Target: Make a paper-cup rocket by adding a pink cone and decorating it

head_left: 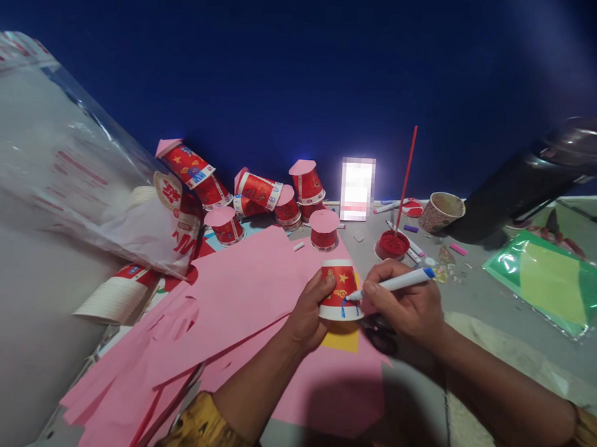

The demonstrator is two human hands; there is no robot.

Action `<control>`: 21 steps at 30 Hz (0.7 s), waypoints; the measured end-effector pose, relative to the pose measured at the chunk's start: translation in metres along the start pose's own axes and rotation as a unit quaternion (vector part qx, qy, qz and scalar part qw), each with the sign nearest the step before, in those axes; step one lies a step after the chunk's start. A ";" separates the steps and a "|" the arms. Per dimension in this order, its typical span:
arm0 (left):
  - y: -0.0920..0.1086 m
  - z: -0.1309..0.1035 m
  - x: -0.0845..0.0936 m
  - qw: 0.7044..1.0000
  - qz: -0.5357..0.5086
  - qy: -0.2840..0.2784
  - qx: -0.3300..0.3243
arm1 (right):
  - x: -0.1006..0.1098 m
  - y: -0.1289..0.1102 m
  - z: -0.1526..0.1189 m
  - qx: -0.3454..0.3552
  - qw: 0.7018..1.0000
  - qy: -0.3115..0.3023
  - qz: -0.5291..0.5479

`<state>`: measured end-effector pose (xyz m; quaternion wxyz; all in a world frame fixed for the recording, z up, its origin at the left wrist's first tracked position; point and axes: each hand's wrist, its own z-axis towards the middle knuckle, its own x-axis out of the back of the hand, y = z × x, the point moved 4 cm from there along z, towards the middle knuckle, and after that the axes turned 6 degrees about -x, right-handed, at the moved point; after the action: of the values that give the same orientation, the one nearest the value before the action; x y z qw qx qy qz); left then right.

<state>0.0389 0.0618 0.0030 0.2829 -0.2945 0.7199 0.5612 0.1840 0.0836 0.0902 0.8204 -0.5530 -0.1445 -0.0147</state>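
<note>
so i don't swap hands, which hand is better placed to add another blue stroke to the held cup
Right, probably: the right hand holds the marker, tip at the cup; the left hand grips that cup.

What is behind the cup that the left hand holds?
Behind the cup, yellow paper and pink paper show past its edges. The parts covered by the cup and left hand cannot be seen.

Smooth paper cup (336,289), marker (401,280) apparently plastic.

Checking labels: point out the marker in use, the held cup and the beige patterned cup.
marker (404,280): head view, white barrel
held cup (340,288): head view, printed red side
beige patterned cup (437,221): head view, outer wall
</note>
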 end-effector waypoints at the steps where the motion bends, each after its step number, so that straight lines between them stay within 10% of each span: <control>1: 0.000 0.000 0.000 1.000 0.000 0.001 0.002 | 0.001 -0.001 0.000 0.002 1.000 0.006 -0.001; 21: -0.001 0.001 0.002 1.000 0.004 0.005 -0.008 | 0.003 -0.006 0.001 0.013 1.000 0.011 0.002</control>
<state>0.0385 0.0623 0.0008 0.2748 -0.2961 0.7182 0.5666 0.1852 0.0827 0.0968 0.8292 -0.5421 -0.1350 -0.0172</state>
